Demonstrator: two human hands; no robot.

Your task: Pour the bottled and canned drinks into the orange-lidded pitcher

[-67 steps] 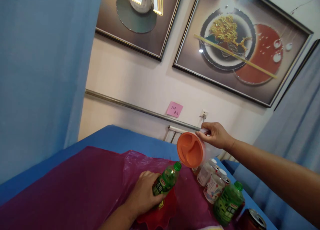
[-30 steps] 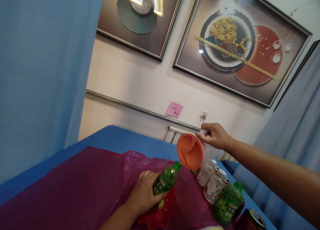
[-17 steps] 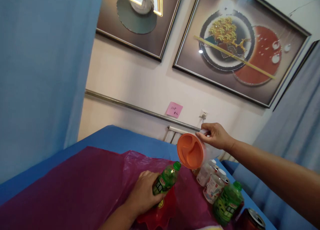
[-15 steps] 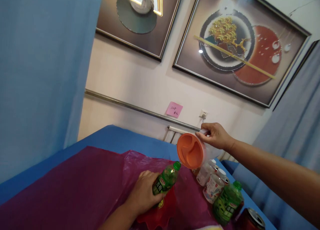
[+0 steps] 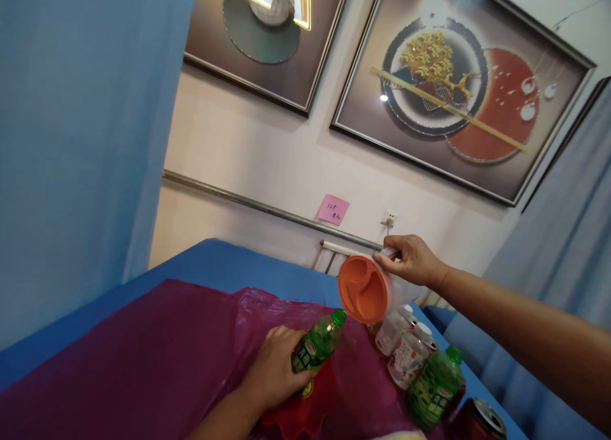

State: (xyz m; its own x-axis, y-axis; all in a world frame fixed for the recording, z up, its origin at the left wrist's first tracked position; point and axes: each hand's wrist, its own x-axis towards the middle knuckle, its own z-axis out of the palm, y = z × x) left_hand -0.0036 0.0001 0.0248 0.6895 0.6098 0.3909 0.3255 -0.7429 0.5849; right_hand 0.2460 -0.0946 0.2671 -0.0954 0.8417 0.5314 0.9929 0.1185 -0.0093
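Green plastic shows in the middle of the scene, where the person's left hand point(image 5: 277, 367) is curled firmly round a small bottle point(image 5: 316, 346), its fingers closed on the body below the neck. That bottle is above a red dish point(image 5: 300, 418) with a yellow smiley mark; whether it rests on the dish is hidden by the hand. From the right, the right hand point(image 5: 414, 260) grips the handle of a jug point(image 5: 402, 290), fingers and thumb closed on it. The jug is tipped to the left, its orange lid point(image 5: 364, 290) turned toward the viewer and the lower edge just beside the bottle's neck; whether they touch cannot be told. Beneath lies a dark pink plastic sheet point(image 5: 143, 351) on a blue table point(image 5: 248, 262). Along the right side, two bottles with white caps point(image 5: 408, 361), a larger green bottle point(image 5: 435, 392) and a dark can point(image 5: 470, 421) form a row. On the far wall are a pink note point(image 5: 333, 209) and a socket point(image 5: 389, 218)
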